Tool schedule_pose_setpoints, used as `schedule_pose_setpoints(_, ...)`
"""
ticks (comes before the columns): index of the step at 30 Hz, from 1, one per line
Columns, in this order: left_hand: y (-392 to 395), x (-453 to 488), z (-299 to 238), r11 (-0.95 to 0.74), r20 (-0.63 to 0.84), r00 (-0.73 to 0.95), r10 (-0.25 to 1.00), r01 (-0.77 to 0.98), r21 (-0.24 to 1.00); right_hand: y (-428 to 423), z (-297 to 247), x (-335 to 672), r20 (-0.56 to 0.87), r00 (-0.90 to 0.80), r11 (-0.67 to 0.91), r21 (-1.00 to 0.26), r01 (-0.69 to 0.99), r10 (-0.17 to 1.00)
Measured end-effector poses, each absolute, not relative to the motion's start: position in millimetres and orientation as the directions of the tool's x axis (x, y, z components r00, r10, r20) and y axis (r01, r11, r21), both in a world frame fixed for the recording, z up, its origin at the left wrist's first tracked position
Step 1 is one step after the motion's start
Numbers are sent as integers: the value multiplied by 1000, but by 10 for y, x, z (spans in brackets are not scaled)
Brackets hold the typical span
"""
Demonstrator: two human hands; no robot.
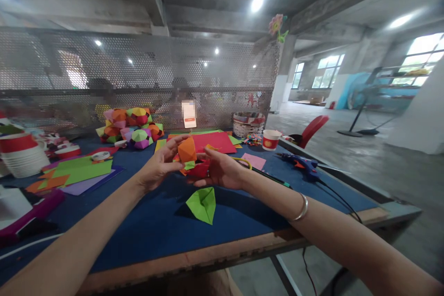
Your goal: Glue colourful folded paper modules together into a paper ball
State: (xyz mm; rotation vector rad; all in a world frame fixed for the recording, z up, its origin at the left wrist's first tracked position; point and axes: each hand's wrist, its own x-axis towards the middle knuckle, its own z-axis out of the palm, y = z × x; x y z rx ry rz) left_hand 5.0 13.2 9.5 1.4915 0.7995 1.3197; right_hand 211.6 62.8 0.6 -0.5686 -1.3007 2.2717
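Between my hands is a folded paper ball (187,150) with orange, red and light green parts, held just above the blue tabletop. My left hand (160,166) grips its left side, thumb and fingers closed on the orange and green paper. On the right, my right hand (225,169) cups the red part with curved fingers; the fingers' exact contact is partly hidden. A single green folded paper piece (204,204) lies on the table just below my hands. Behind them are red paper sheets (218,142).
Finished colourful paper balls (133,127) are piled at the back left. Green and purple sheets (81,171) and stacked paper cups (22,155) stand left. A blue glue gun (303,165), a paper cup (271,140) and a woven basket (248,125) are right. A mesh partition (208,71) rises behind.
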Motion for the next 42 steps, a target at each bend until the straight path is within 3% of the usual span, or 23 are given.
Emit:
schedule_pose_setpoints(6, 102, 70, 105, -272, 276, 163, 947, -43, 961, 604, -29, 2096, -38, -703, -318, -908, -273, 711)
schedule_pose_setpoints(15, 53, 85, 119, -84, 140, 254, 957, -218, 972, 679, -146, 2063, 136, -540, -70, -936, -344, 831)
schedule_pose_setpoints(21, 92, 59, 177, 59, 65, 295, 953, -394, 917, 701, -187, 2059, 217, -508, 21, -931, -363, 833)
schedule_pose_setpoints(28, 163, 65, 117, 295, -202, 303, 931, -304, 906, 761, -229, 2073, 253, -504, 61, -928, -367, 826)
schedule_pose_setpoints(42, 110, 209, 78, 327, -215, 287, 933, -431, 841, 750, -298, 2053, 323, -517, 195, -938, -287, 793)
